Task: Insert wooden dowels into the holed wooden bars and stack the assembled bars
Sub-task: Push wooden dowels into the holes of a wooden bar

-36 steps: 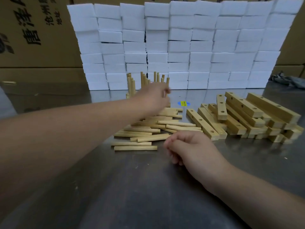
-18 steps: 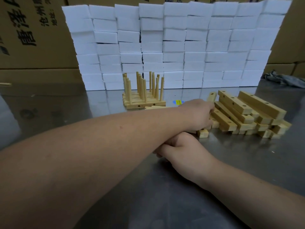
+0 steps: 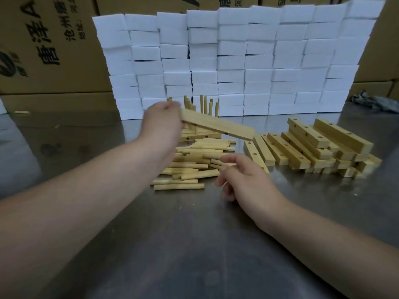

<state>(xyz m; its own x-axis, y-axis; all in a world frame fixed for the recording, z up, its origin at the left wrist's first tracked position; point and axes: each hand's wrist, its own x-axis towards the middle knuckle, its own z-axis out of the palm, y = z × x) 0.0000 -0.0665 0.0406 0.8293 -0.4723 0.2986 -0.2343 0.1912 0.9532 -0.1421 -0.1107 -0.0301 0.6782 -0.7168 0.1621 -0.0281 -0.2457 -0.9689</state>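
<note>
Half a second ago the left hand was down on the heap of bars. Now it grips one bar by its end, up over the dowels, likely so dowels can go in.

Boxes far behind the dowels are shut, so I cannot see inside. The heap sits right of the dowels. Just behind them is the stack, with dowels standing in its holes. The right hand hovers at the dowels' near right edge with curled fingers. I cannot tell if it grips one.

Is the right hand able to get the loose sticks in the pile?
Probably yes. The right hand is at the near right edge of the dowel pile, nothing between them. The left hand holds its bar higher, out of the way.
</note>
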